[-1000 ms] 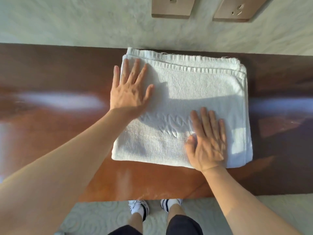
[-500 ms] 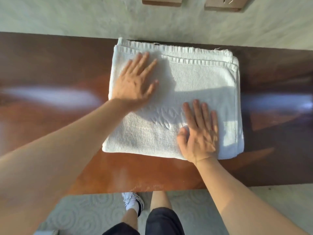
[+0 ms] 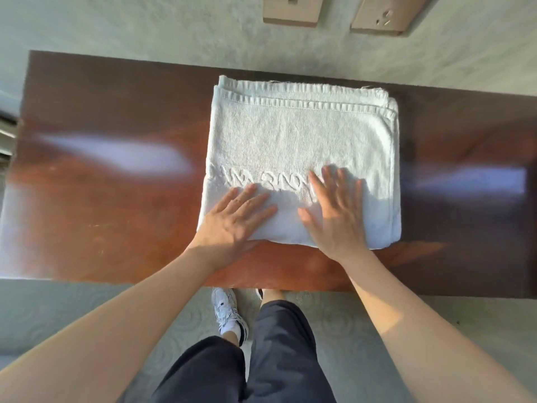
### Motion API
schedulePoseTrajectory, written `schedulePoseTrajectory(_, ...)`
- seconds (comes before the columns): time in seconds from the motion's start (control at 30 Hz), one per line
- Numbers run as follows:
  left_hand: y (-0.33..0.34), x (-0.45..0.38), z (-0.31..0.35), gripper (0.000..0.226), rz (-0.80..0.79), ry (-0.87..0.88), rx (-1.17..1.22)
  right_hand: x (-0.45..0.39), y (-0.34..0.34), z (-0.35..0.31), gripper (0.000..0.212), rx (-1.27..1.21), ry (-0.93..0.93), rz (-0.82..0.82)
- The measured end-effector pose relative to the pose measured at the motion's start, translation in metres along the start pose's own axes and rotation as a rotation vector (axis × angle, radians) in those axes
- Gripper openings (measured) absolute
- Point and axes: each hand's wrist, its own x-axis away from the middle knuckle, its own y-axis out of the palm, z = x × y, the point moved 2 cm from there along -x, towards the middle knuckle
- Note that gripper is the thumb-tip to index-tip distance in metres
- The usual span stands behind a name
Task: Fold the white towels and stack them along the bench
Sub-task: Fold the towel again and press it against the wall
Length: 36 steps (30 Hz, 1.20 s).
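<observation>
I am pressing my left hand (image 3: 232,219) and right hand (image 3: 337,216), fingers spread flat, on the folded towel's (image 3: 299,135) near edge, flattening it on the bench (image 3: 116,199).

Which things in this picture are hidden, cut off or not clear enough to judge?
- Head view: the towel part under the left hand and right hand, including some of the raised woven pattern, is covered.
- How many layers the towel has: only stacked edges show at its far side.
- The bench runs past the right edge of the frame.
- Other towels: none in view.
- The right shoe is hidden by the leg.
</observation>
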Motion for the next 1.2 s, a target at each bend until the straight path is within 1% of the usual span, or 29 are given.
schedulePoseTrajectory(0.03, -0.001, 0.001, 0.001, 0.076, 0.024, -0.004, -0.03, 0.007, -0.002, 0.003, 0.08, 0.026, -0.064, -0.057)
schedulePoseTrajectory(0.07, -0.002, 0.002, 0.004, 0.08, 0.006, -0.023, -0.066, 0.014, -0.004, 0.007, 0.088, 0.079, -0.127, -0.109)
schedulePoseTrajectory(0.13, 0.001, 0.008, 0.013, 0.096, -0.132, -0.06, -0.165, 0.027, -0.007, 0.018, 0.101, 0.208, -0.217, -0.198)
schedulePoseTrajectory(0.17, 0.003, 0.01, 0.015, 0.097, -0.197, -0.083, -0.198, 0.029, -0.007, 0.024, 0.103, 0.248, -0.241, -0.215)
schedulePoseTrajectory(0.2, -0.002, 0.01, 0.018, 0.091, -0.227, -0.106, -0.197, 0.028, -0.009, 0.027, 0.104, 0.267, -0.261, -0.215)
schedulePoseTrajectory(0.23, -0.008, 0.007, 0.018, 0.082, -0.195, -0.109, -0.161, 0.024, -0.012, 0.028, 0.103, 0.269, -0.28, -0.209)
schedulePoseTrajectory(0.3, -0.029, -0.006, 0.019, 0.056, -0.101, -0.054, -0.052, 0.014, -0.021, 0.027, 0.088, 0.235, -0.309, -0.187)
schedulePoseTrajectory(0.33, -0.039, -0.012, 0.014, 0.048, -0.059, -0.048, 0.017, 0.011, -0.027, 0.025, 0.077, 0.191, -0.303, -0.18)
schedulePoseTrajectory(0.37, -0.05, -0.019, 0.008, 0.045, -0.085, -0.062, 0.101, 0.008, -0.036, 0.021, 0.066, 0.141, -0.284, -0.183)
schedulePoseTrajectory(0.4, -0.065, -0.025, 0.001, 0.046, -0.169, -0.119, 0.169, 0.003, -0.048, 0.017, 0.055, 0.092, -0.259, -0.205)
schedulePoseTrajectory(0.43, -0.076, -0.029, -0.007, 0.048, -0.288, -0.178, 0.203, -0.003, -0.062, 0.016, 0.044, 0.031, -0.229, -0.257)
schedulePoseTrajectory(0.47, -0.088, -0.036, -0.013, 0.048, -0.367, -0.222, 0.224, -0.011, -0.077, 0.014, 0.032, -0.051, -0.181, -0.318)
schedulePoseTrajectory(0.5, -0.1, -0.043, -0.02, 0.045, -0.405, -0.262, 0.256, -0.021, -0.089, 0.016, 0.02, -0.132, -0.12, -0.393)
schedulePoseTrajectory(0.53, -0.115, -0.053, -0.027, 0.04, -0.411, -0.296, 0.303, -0.032, -0.104, 0.016, 0.015, -0.191, -0.069, -0.46)
schedulePoseTrajectory(0.6, -0.139, -0.073, -0.041, 0.029, -0.445, -0.335, 0.405, -0.057, -0.13, 0.02, 0.021, -0.245, -0.037, -0.542)
schedulePoseTrajectory(0.67, -0.157, -0.094, -0.061, 0.01, -0.488, -0.371, 0.508, -0.089, -0.152, 0.024, 0.023, -0.279, -0.024, -0.621)
schedulePoseTrajectory(0.7, -0.166, -0.104, -0.072, 0.008, -0.51, -0.387, 0.554, -0.105, -0.161, 0.026, 0.022, -0.307, -0.007, -0.679)
schedulePoseTrajectory(0.73, -0.174, -0.112, -0.081, 0.017, -0.542, -0.399, 0.595, -0.118, -0.171, 0.027, 0.026, -0.344, 0.023, -0.747)
schedulePoseTrajectory(0.8, -0.185, -0.13, -0.101, 0.038, -0.606, -0.436, 0.662, -0.149, -0.184, 0.029, 0.045, -0.475, 0.12, -0.852)
schedulePoseTrajectory(0.83, -0.189, -0.139, -0.11, 0.04, -0.619, -0.459, 0.67, -0.163, -0.186, 0.032, 0.047, -0.533, 0.188, -0.854)
schedulePoseTrajectory(0.87, -0.19, -0.147, -0.117, 0.036, -0.615, -0.486, 0.661, -0.174, -0.189, 0.032, 0.042, -0.578, 0.228, -0.844)
schedulePoseTrajectory(0.9, -0.19, -0.155, -0.124, 0.031, -0.596, -0.513, 0.639, -0.185, -0.191, 0.033, 0.033, -0.569, 0.225, -0.8)
schedulePoseTrajectory(0.93, -0.188, -0.163, -0.13, 0.029, -0.567, -0.528, 0.6, -0.195, -0.192, 0.037, 0.026, -0.5, 0.189, -0.742)
schedulePoseTrajectory(0.97, -0.184, -0.17, -0.135, 0.032, -0.537, -0.534, 0.566, -0.202, -0.193, 0.042, 0.031, -0.415, 0.147, -0.714)
schedulePoseTrajectory(1.0, -0.179, -0.176, -0.138, 0.035, -0.51, -0.534, 0.544, -0.204, -0.193, 0.05, 0.045, -0.328, 0.117, -0.712)
schedulePoseTrajectory(1.03, -0.174, -0.18, -0.14, 0.038, -0.484, -0.53, 0.533, -0.202, -0.192, 0.061, 0.057, -0.267, 0.112, -0.739)
schedulePoseTrajectory(1.07, -0.169, -0.182, -0.143, 0.04, -0.469, -0.526, 0.519, -0.196, -0.188, 0.074, 0.062, -0.251, 0.138, -0.754)
schedulePoseTrajectory(1.13, -0.159, -0.185, -0.147, 0.046, -0.449, -0.522, 0.468, -0.18, -0.181, 0.104, 0.057, -0.329, 0.23, -0.729)
schedulePoseTrajectory(1.2, -0.153, -0.185, -0.151, 0.058, -0.419, -0.53, 0.412, -0.165, -0.177, 0.122, 0.043, -0.542, 0.314, -0.573)
